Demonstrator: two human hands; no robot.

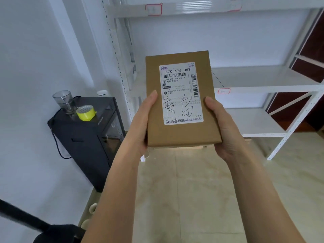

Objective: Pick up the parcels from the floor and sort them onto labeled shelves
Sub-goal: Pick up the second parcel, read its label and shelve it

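I hold a flat brown cardboard parcel (177, 134) upright in front of me, its white shipping label (180, 92) with barcodes and black handwriting facing me. My left hand (142, 123) grips its left edge, thumb on the front. My right hand (221, 127) grips the right edge the same way. Behind the parcel stands a white metal shelf rack (263, 85) with several bare boards. Small red-framed labels sit on the shelf fronts, at the top (153, 9) and on the middle board (224, 91).
A black cabinet (87, 142) stands at the left against the white wall, carrying a glass jar (64, 100) and a yellow tape roll (85, 112). Beige tiled floor (192, 190) lies below. A dark object sits at the bottom left corner.
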